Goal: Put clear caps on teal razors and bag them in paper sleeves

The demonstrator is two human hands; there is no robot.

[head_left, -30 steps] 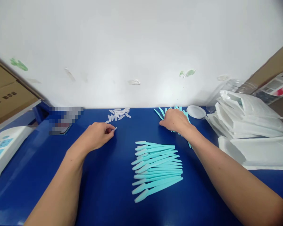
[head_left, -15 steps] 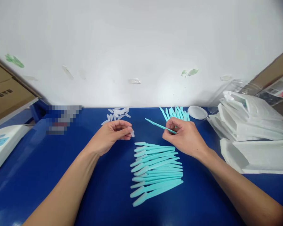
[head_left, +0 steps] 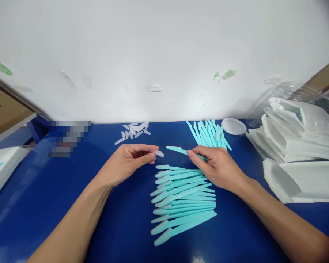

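Between thumb and fingers, my left hand (head_left: 131, 162) pinches a small translucent blade cap (head_left: 159, 153). My right hand (head_left: 216, 164) grips a turquoise eyebrow razor (head_left: 178, 149) by its handle, its blade end pointing left toward the cap. A short gap separates the two. Below them lies a column of capped eyebrow razors (head_left: 178, 212), side by side with heads to the left. Loose caps (head_left: 135, 128) are scattered behind my left hand. Behind my right hand is a pile of more turquoise razors (head_left: 205, 133), its near part hidden by the hand.
White padded envelopes (head_left: 293, 138) are stacked at the right, beside a round white lid (head_left: 234, 126). A white device with blue buttons (head_left: 4, 164) sits at the left, near a cardboard box (head_left: 5, 109). A white wall (head_left: 153, 47) rises behind the blue table (head_left: 52, 204).
The razor in my right hand has turned more level, with its blade end facing the left hand. The cap in my left hand has swung to point right, toward the razor.
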